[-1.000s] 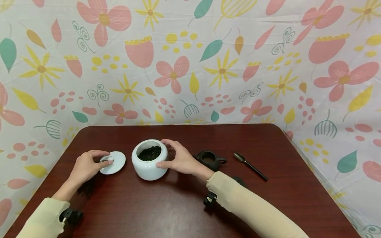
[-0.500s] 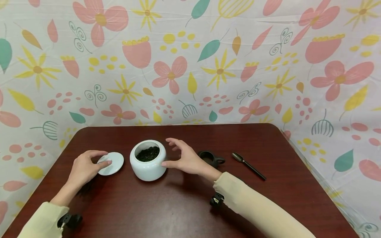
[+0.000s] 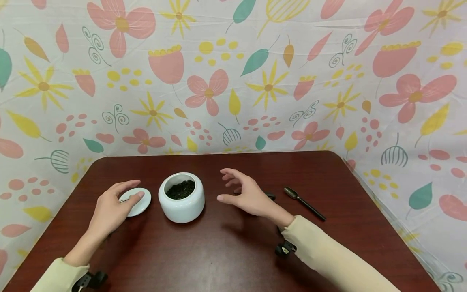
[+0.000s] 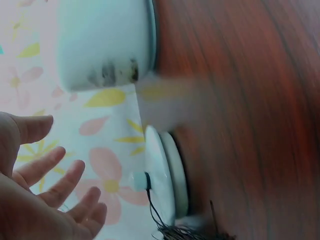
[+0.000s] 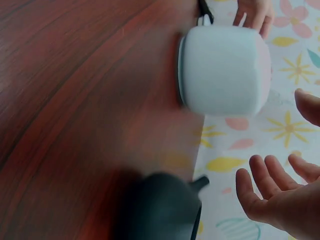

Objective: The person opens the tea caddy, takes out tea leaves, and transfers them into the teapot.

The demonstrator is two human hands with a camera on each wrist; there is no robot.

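A white ceramic tea jar stands uncovered on the table, with dark dry tea leaves inside. Its round white lid lies to its left, knob up; in the left wrist view a black cord and tassel hang from the knob. Just over the lid is my left hand, its fingers spread and apart from the knob. My right hand hovers between the jar and a dark teapot, fingers loosely bent around nothing. In the head view that hand hides most of the teapot.
A tea scoop with a black handle lies right of the teapot on the dark red wooden table. Behind the table hangs a floral cloth.
My right hand has let go of the jar's side and moved right, over the teapot. My left hand has released the lid's knob and lifted slightly.
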